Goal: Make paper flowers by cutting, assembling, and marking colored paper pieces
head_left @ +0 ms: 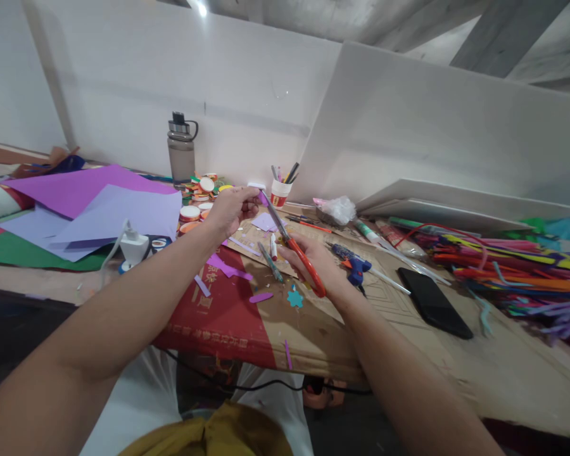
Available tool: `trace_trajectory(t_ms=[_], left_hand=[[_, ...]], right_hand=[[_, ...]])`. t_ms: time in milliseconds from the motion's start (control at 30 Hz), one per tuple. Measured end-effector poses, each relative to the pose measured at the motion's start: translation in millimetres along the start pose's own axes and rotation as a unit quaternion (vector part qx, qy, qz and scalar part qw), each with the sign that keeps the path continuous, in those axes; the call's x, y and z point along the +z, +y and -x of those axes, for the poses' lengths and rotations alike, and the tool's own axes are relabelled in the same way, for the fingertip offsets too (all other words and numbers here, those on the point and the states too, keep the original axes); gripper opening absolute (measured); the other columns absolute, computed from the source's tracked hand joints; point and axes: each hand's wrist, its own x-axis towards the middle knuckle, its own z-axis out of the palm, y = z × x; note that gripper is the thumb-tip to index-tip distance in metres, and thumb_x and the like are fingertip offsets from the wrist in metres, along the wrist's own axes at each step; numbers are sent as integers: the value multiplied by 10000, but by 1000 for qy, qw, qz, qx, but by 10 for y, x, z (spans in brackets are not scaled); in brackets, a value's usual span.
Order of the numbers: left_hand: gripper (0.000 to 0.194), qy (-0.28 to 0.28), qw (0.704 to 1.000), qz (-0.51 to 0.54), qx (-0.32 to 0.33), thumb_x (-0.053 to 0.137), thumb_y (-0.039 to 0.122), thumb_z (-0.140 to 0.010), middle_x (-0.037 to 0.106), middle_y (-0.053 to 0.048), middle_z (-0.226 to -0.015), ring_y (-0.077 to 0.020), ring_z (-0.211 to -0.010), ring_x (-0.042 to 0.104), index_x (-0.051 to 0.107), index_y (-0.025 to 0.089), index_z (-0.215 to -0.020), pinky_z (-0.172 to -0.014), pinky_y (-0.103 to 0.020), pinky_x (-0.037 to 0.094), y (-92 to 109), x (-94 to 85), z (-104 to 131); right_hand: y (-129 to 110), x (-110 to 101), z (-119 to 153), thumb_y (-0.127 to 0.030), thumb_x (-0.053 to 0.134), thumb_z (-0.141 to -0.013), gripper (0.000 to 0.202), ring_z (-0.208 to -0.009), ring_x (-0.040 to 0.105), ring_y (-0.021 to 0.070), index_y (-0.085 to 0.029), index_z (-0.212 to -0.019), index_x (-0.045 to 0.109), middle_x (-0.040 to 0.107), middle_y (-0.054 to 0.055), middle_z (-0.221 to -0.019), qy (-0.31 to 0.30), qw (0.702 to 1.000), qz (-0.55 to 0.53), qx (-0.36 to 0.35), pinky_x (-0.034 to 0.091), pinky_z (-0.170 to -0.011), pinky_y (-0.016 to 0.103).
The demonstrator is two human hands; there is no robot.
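Your right hand [308,253] grips red-handled scissors [308,265], their blades at the small purple paper [264,198] pinched in your left hand [230,210]. Below, a teal flower cutout [295,297] lies on the cardboard [320,339]; rightward sit a blue glue gun [358,270] and a black phone [434,304].

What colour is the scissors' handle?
The scissors' handle is orange-red, seen best in the head view.

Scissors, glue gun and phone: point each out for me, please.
Scissors [295,247]: head view, on the red handle, close to the blades.
Glue gun [358,270]: head view, on the blue body.
Phone [432,303]: head view, middle of its black upper face.
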Motion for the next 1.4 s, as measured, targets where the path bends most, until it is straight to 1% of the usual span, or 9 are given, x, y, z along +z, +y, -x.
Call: trace_trajectory(t_ms=[133,267,467,667,767,900,1067,1200,1400], left_hand=[[95,-1,1000,-1,3,671,179,-693,635,-32,-598,-54,-452,516,609,115,-659,-449,-171,398,-1,-8,-5],[89,-4,1000,-2,3,668,176,-701,644,-43,-619,-52,-455,518,618,106,-678,-456,-167,405,4,-12,-1],[97,-5,1000,-6,3,656,169,-712,630,-39,-605,-49,-452,512,607,109,-653,-461,-166,407,16,-4,13],[106,-1,1000,-1,6,649,159,-707,611,-23,-581,-44,-452,492,600,113,-624,-449,-165,391,13,4,8],[93,-1,1000,3,2,642,156,-714,621,-29,-594,-47,-461,499,611,110,-639,-454,-167,398,15,7,10],[82,-1,1000,8,-3,634,151,-727,619,-20,-593,-46,-461,499,610,116,-656,-464,-163,409,25,17,25],[98,-2,1000,20,-20,628,152,-737,614,-17,-585,-51,-459,510,598,122,-649,-474,-165,417,47,32,43],[105,6,998,39,-39,610,132,-758,620,-20,-579,-57,-457,524,607,115,-654,-467,-168,420,67,40,50],[101,12,995,71,-63,585,98,-786,646,-30,-610,-55,-464,549,632,96,-697,-466,-160,434,77,41,55]], right_hand=[[-4,0,1,-431,687,-767,235,-521,465,134,-208,-758,612,406,-55,-490,-5,1000,4,5,353,-497,237],[-7,4,1,-443,641,-799,239,-506,441,124,-205,-812,632,423,-52,-511,-1,1000,22,1,350,-491,235],[-27,12,7,-471,600,-816,283,-520,437,124,-195,-771,642,442,-36,-540,5,999,42,-8,357,-502,240],[-36,25,15,-444,614,-806,248,-527,440,137,-201,-769,646,420,-37,-510,17,998,55,-10,354,-503,244],[-36,31,15,-425,636,-789,223,-532,452,144,-203,-764,635,414,-39,-491,25,998,53,-10,368,-504,246],[-41,35,20,-416,612,-804,220,-527,455,145,-203,-748,629,409,-36,-479,28,998,56,-9,382,-497,245],[-42,51,28,-391,610,-808,199,-522,470,147,-209,-729,617,420,-34,-465,28,999,44,-3,402,-494,246],[-42,69,37,-382,593,-819,180,-536,495,158,-213,-766,629,429,-31,-473,34,999,30,0,419,-503,251],[-41,65,32,-384,580,-830,190,-556,517,156,-199,-826,622,465,-24,-524,39,997,68,14,428,-510,248]])
